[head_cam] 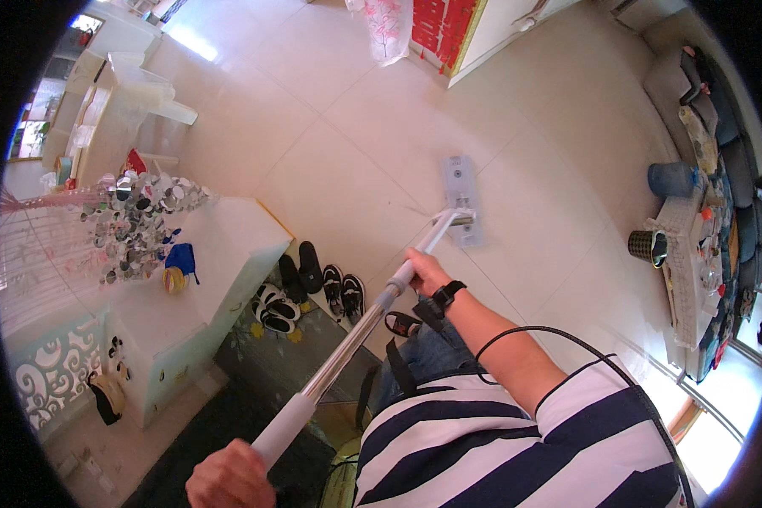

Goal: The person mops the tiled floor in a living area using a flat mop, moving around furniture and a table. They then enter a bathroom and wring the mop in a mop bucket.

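A flat mop's long pole (349, 343), part white and part bare metal, runs diagonally from the lower left to its flat, see-through head (462, 200) on the pale tiled floor (355, 152). My left hand (232, 479) is closed around the white grip at the pole's upper end. Farther down, my right hand (424, 272) wraps the white lower section; a dark watch (447, 294) is on that wrist. The pole slants to a joint at the middle of the mop head. No cloth can be made out under the head.
Several shoes (343, 293) stand by a white cabinet (228, 254) at left, beside a dark mat (228, 406). At upper left is a plastic-covered table (127, 89). A wall corner (451, 76) juts in at the top. Right: a patterned bin (644, 247), a blue bin (670, 180), a low table (679, 273) and a sofa (663, 95).
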Demonstrator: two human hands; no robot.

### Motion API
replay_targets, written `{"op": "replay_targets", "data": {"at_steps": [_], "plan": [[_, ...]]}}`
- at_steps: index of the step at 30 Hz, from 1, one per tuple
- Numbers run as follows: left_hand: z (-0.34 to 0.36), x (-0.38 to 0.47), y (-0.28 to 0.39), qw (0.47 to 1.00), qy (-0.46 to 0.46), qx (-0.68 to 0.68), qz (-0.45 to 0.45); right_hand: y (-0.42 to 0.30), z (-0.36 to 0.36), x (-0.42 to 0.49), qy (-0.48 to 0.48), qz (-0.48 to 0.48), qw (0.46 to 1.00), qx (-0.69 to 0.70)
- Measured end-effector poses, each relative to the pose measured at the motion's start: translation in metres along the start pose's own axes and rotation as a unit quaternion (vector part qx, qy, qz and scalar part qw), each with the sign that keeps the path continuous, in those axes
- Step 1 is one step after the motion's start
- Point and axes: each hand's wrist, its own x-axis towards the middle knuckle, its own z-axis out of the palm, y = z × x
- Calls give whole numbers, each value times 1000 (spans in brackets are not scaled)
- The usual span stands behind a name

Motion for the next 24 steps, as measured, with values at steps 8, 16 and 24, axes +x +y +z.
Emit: {"op": "replay_targets", "data": {"at_steps": [8, 16, 24], "plan": [[21, 7, 49, 991, -105, 48, 70, 13, 68, -26, -95, 45, 995, -4], [7, 0, 76, 946, -316, 12, 72, 16, 67, -65, -120, 65, 990, -32], [11, -49, 80, 994, -8, 25, 102, 13, 96, -53, -112, -41, 978, -173]]}}
